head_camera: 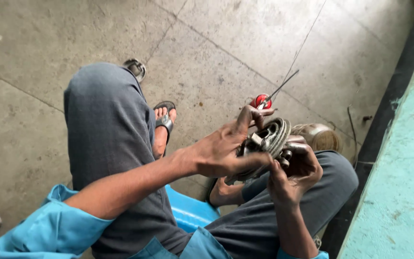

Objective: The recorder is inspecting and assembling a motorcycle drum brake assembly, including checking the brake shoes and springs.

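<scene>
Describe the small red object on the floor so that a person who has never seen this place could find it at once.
Start at the person's two hands, the left hand and the right hand, which hold a grooved metal disc part above the knees. Just beyond it, on the grey concrete floor, lies a small round red object. It is the only red thing there.

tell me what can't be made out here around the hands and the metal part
Head view only:
- Round ribbed metal part: its near side is covered by the left hand.
- Right hand: fingertips curl behind the part, grip unclear.
- Red-capped object: too small and half hidden by a finger.
- Blue seat: mostly hidden under the legs.
</scene>
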